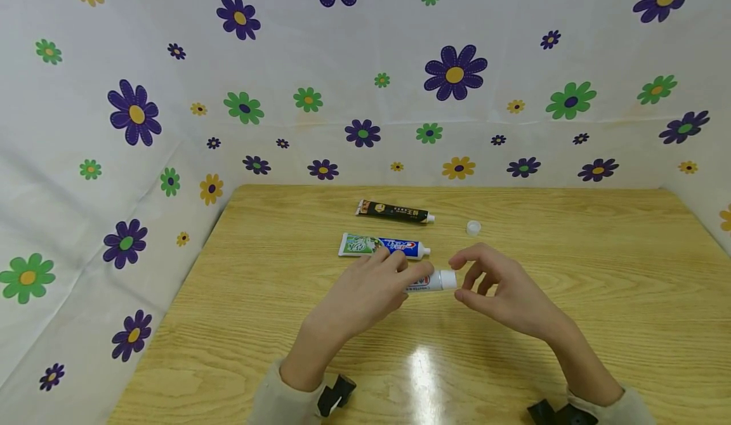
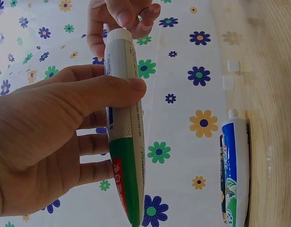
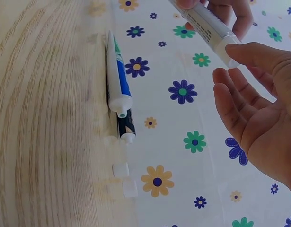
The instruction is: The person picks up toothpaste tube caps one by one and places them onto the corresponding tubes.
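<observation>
My left hand [image 1: 362, 295] grips a toothpaste tube [image 2: 126, 165] with a green lower end and a silver-white upper part, its thumb across the front. The tube's white cap [image 1: 448, 279] points toward my right hand [image 1: 508, 295]. That hand's thumb and forefinger are spread to either side of the cap, fingertips right at its end, the other fingers loosely bent. In the right wrist view the thumb overlaps the cap [image 3: 225, 51]. Behind the left hand lies a blue, green and white toothpaste tube [image 1: 400, 247], its bare nozzle facing right.
Farther back on the wooden table [image 1: 228, 323] lies a black toothpaste tube [image 1: 394, 212], nozzle to the right. A loose white cap [image 1: 473, 228] sits right of it; the wrist views show two such caps. A flower-patterned cloth [image 1: 400, 44] hangs behind the table.
</observation>
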Tool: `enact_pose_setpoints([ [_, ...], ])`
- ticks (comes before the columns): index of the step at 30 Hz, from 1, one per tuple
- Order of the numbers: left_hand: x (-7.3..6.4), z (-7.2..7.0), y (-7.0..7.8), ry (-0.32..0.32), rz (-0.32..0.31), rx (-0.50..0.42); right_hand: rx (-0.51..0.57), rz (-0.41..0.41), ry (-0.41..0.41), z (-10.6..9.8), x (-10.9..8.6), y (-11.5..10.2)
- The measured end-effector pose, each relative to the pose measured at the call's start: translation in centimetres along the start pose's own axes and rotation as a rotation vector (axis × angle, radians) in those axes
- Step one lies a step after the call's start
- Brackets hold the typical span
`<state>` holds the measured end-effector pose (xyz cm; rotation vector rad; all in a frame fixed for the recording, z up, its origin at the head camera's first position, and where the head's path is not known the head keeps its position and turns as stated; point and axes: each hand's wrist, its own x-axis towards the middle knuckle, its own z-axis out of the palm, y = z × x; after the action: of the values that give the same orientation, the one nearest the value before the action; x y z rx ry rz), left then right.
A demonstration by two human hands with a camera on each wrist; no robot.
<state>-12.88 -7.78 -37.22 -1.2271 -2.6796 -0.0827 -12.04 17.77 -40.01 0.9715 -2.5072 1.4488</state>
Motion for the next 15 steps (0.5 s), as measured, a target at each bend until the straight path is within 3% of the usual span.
enact_pose_setpoints([
  [15, 0.00, -0.08, 0.02, 0.004, 0.004, -0.005, 0.018, -0.032, -0.006, 0.06, 0.12, 0.28],
])
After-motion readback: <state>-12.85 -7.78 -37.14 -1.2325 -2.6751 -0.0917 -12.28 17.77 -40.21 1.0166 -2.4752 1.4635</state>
